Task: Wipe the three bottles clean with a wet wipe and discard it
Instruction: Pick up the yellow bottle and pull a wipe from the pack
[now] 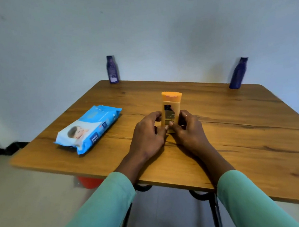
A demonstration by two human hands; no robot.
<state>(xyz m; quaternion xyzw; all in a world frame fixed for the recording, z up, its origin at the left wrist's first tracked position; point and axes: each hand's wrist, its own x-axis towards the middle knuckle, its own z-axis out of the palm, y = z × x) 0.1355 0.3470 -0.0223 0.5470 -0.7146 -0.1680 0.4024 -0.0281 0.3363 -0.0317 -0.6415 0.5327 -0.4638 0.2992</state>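
I'm grasping the upright orange bottle (172,102) in both grips, left hand (147,134) and right hand (190,130); soft blue "mee mee" wipes pack (89,128) lying at 9 o'clock.

Orange bottle (172,109); two purple bottles (112,69) (238,73); blue-white wipes pack (89,128); teal sleeves (107,207)

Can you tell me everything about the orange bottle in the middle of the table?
The orange plastic bottle stands upright near the middle of the brown wooden table. It is tall and flat-sided, with a wide, flat top that shows a pinkish patch. A dark label with tiny print faces the camera. The left hand and the right hand grip its lower part from either side, so its base is hidden. Nothing else touches it.
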